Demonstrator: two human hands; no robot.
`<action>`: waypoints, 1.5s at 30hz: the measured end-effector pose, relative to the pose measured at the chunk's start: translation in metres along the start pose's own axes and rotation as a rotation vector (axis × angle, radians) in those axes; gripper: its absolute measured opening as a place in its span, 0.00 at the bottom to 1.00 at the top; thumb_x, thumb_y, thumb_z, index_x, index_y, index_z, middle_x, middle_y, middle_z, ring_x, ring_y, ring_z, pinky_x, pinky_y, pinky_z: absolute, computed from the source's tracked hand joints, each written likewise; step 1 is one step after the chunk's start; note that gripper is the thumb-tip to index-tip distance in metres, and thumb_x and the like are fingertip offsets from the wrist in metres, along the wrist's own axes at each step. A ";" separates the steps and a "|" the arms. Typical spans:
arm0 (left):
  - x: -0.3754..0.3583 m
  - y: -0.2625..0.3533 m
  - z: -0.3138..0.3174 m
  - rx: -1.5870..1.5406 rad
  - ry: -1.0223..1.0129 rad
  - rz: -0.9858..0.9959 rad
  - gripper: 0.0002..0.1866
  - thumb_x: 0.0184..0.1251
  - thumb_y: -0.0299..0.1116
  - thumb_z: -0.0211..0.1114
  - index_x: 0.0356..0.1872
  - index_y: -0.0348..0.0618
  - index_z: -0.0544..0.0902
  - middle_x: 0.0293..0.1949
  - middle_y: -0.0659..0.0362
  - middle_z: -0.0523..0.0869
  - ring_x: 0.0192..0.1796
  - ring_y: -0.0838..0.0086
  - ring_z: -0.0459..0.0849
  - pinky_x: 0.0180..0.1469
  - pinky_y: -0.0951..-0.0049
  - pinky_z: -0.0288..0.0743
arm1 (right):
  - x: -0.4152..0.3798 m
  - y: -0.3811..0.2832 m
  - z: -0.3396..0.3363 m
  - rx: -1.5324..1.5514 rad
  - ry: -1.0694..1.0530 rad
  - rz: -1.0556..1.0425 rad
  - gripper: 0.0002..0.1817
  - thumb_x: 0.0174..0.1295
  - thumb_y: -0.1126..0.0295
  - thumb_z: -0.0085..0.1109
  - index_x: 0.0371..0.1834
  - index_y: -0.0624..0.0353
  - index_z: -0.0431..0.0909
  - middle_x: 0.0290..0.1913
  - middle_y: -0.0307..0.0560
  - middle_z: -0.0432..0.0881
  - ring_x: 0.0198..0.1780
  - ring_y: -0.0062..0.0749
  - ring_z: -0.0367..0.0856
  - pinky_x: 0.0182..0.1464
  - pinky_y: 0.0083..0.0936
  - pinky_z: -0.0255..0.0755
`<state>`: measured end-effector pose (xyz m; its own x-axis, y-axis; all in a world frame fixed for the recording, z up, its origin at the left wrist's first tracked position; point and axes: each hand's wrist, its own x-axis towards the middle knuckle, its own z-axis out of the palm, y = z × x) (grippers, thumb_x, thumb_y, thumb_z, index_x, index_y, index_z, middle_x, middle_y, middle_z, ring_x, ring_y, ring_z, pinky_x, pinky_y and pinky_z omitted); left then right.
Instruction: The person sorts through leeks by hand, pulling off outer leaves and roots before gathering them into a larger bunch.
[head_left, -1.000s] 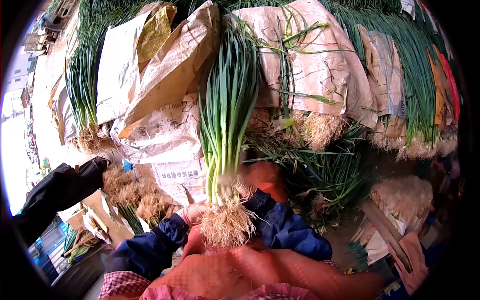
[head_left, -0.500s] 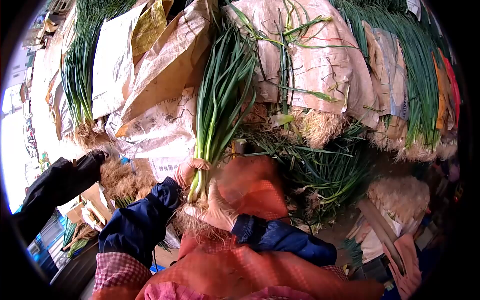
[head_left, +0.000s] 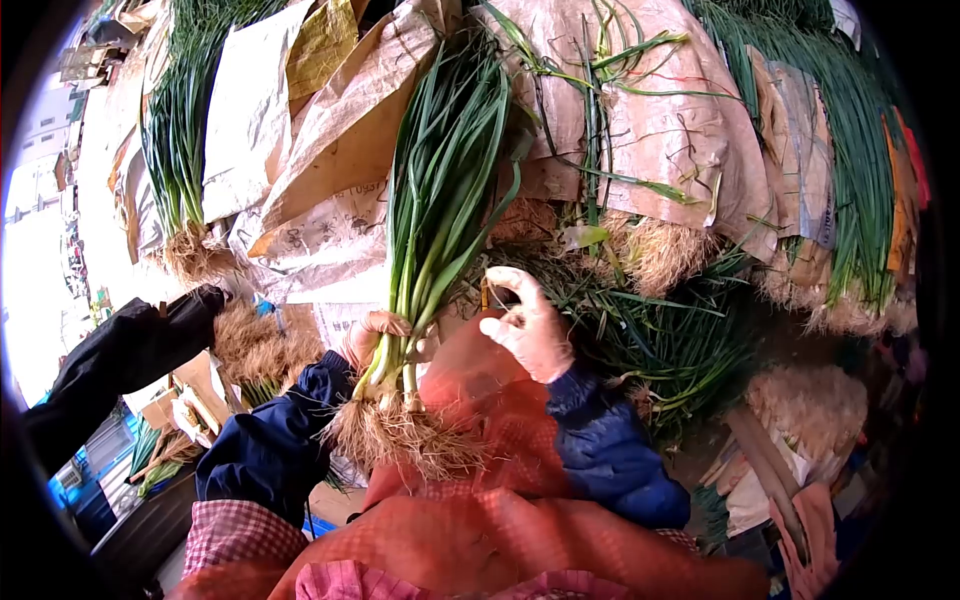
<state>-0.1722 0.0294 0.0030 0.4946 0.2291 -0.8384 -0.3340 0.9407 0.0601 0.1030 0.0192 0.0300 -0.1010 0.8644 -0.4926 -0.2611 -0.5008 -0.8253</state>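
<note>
Left hand (head_left: 368, 335) clamps scallion bunch (head_left: 435, 215) upright above its roots, steadying it, while right hand (head_left: 528, 325) pinches a small band-like thing (head_left: 486, 293), fingers half curled.

Scallion bunch (head_left: 430, 230) in left hand (head_left: 368, 338)

Dark printed characters mark the crumpled pale woven sack (head_left: 330, 235) behind the green onions, too blurred to read.

The left hand (head_left: 372, 335) is mostly hidden behind the scallion bunch (head_left: 435, 215), and what the gloved right hand (head_left: 528, 325) pinches is too small to tell.
</note>
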 end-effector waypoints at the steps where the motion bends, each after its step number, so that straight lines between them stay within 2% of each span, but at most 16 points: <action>1: 0.013 -0.014 -0.042 0.036 0.012 0.035 0.31 0.45 0.27 0.54 0.56 0.32 0.66 0.38 0.49 0.78 0.37 0.65 0.78 0.44 0.63 0.72 | 0.003 0.018 0.022 -0.033 -0.026 -0.046 0.25 0.50 0.81 0.61 0.54 0.60 0.67 0.45 0.35 0.75 0.29 0.14 0.65 0.35 0.11 0.66; 8: -0.006 0.008 0.033 -0.103 -0.211 -0.099 0.24 0.47 0.26 0.54 0.49 0.26 0.71 0.51 0.37 0.73 0.48 0.54 0.76 0.56 0.55 0.67 | -0.007 0.032 0.025 -0.548 -0.044 -0.369 0.09 0.50 0.80 0.58 0.35 0.58 0.78 0.32 0.45 0.78 0.32 0.34 0.77 0.35 0.24 0.72; 10: -0.008 0.005 0.029 -0.096 0.006 -0.118 0.11 0.48 0.25 0.57 0.33 0.30 0.78 0.37 0.49 0.81 0.40 0.62 0.80 0.50 0.62 0.73 | -0.013 0.024 0.005 -0.638 -0.014 -0.340 0.09 0.50 0.79 0.57 0.35 0.58 0.78 0.32 0.44 0.78 0.33 0.34 0.77 0.35 0.24 0.72; 14: 0.011 -0.004 0.004 -0.187 -0.369 -0.188 0.29 0.49 0.29 0.54 0.56 0.30 0.65 0.54 0.40 0.72 0.51 0.58 0.75 0.57 0.61 0.67 | -0.035 0.033 -0.072 -0.696 0.260 -0.321 0.08 0.50 0.79 0.58 0.35 0.60 0.78 0.34 0.43 0.78 0.34 0.35 0.77 0.39 0.23 0.72; 18: -0.005 0.008 0.050 -0.285 -0.343 -0.155 0.21 0.46 0.26 0.55 0.46 0.29 0.72 0.45 0.42 0.77 0.47 0.55 0.78 0.54 0.56 0.69 | -0.074 0.054 -0.135 -1.488 0.353 0.500 0.30 0.48 0.75 0.60 0.59 0.54 0.66 0.54 0.55 0.70 0.55 0.42 0.70 0.55 0.34 0.68; 21: 0.003 -0.008 0.044 -0.189 -0.213 -0.068 0.28 0.48 0.30 0.55 0.53 0.26 0.67 0.49 0.40 0.76 0.51 0.52 0.75 0.59 0.52 0.64 | -0.068 0.038 -0.084 -0.730 -0.165 0.079 0.38 0.46 0.78 0.59 0.64 0.57 0.57 0.60 0.53 0.65 0.55 0.37 0.70 0.51 0.28 0.71; 24: 0.017 -0.013 0.040 -0.218 0.009 0.003 0.12 0.50 0.23 0.57 0.37 0.28 0.76 0.40 0.44 0.79 0.46 0.51 0.78 0.55 0.52 0.69 | -0.076 0.003 0.013 0.025 -0.526 0.315 0.29 0.51 0.72 0.63 0.58 0.60 0.66 0.51 0.43 0.74 0.31 0.19 0.72 0.35 0.17 0.69; 26: 0.014 0.000 0.042 -0.186 -0.030 0.038 0.08 0.50 0.23 0.58 0.30 0.27 0.78 0.35 0.46 0.80 0.42 0.52 0.80 0.54 0.52 0.70 | -0.087 0.027 0.012 -0.496 -0.496 -0.114 0.22 0.51 0.72 0.61 0.51 0.61 0.71 0.41 0.48 0.78 0.31 0.27 0.75 0.34 0.22 0.69; 30: 0.010 0.022 0.102 -0.338 -0.217 -0.098 0.11 0.49 0.25 0.57 0.34 0.28 0.74 0.30 0.49 0.77 0.34 0.59 0.78 0.46 0.55 0.75 | -0.101 0.083 -0.117 -1.205 -0.274 0.608 0.12 0.52 0.70 0.59 0.40 0.59 0.77 0.38 0.50 0.80 0.38 0.37 0.78 0.39 0.32 0.70; 31: 0.018 0.022 0.111 -0.245 -0.171 0.084 0.14 0.51 0.28 0.54 0.38 0.32 0.71 0.29 0.50 0.75 0.35 0.65 0.76 0.32 0.59 0.78 | -0.116 0.073 -0.137 -1.160 -0.166 0.541 0.15 0.52 0.68 0.59 0.44 0.58 0.75 0.40 0.52 0.79 0.40 0.40 0.78 0.41 0.33 0.71; 34: 0.035 0.032 0.156 -0.157 -0.094 0.060 0.10 0.54 0.29 0.54 0.34 0.32 0.72 0.29 0.50 0.79 0.30 0.62 0.79 0.28 0.59 0.80 | -0.104 -0.056 -0.079 -0.585 0.223 -0.013 0.27 0.51 0.64 0.60 0.57 0.49 0.69 0.51 0.49 0.75 0.45 0.43 0.76 0.48 0.34 0.70; 38: 0.070 0.033 0.196 0.031 -0.026 0.169 0.11 0.54 0.30 0.57 0.34 0.31 0.74 0.28 0.49 0.79 0.31 0.61 0.80 0.37 0.60 0.78 | -0.097 -0.102 -0.014 -1.062 0.078 -0.698 0.28 0.45 0.66 0.66 0.53 0.52 0.72 0.52 0.44 0.71 0.46 0.41 0.73 0.48 0.33 0.68; 39: 0.067 0.036 0.203 0.259 -0.070 0.160 0.10 0.54 0.31 0.56 0.33 0.32 0.74 0.27 0.48 0.80 0.29 0.60 0.81 0.34 0.59 0.79 | -0.105 -0.055 -0.028 -0.994 0.110 -0.655 0.18 0.45 0.68 0.64 0.42 0.54 0.76 0.46 0.46 0.73 0.45 0.42 0.73 0.48 0.35 0.68; 41: 0.072 0.044 0.205 0.276 0.000 0.188 0.09 0.54 0.30 0.56 0.31 0.33 0.74 0.23 0.49 0.80 0.25 0.59 0.80 0.31 0.58 0.80 | -0.163 0.022 -0.087 -0.850 -0.060 0.078 0.09 0.50 0.69 0.54 0.35 0.54 0.78 0.37 0.49 0.75 0.40 0.43 0.75 0.46 0.38 0.69; 44: 0.060 0.044 0.215 0.448 0.006 0.311 0.07 0.51 0.27 0.57 0.28 0.32 0.74 0.20 0.50 0.78 0.21 0.62 0.79 0.25 0.61 0.78 | -0.190 -0.015 -0.103 -0.970 0.065 0.209 0.15 0.50 0.69 0.56 0.43 0.54 0.78 0.40 0.52 0.80 0.41 0.44 0.79 0.49 0.33 0.70; 45: 0.058 0.034 0.211 0.479 0.040 0.346 0.07 0.51 0.26 0.57 0.27 0.32 0.74 0.19 0.50 0.77 0.19 0.62 0.78 0.23 0.62 0.77 | -0.169 -0.021 -0.089 -0.660 0.355 -0.049 0.16 0.51 0.75 0.54 0.46 0.59 0.76 0.43 0.49 0.80 0.43 0.38 0.79 0.48 0.29 0.71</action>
<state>0.0146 0.1271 0.0709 0.3873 0.5422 -0.7456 -0.0666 0.8231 0.5640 0.2113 -0.1199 0.1060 0.2410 0.8757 -0.4185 0.3843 -0.4821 -0.7873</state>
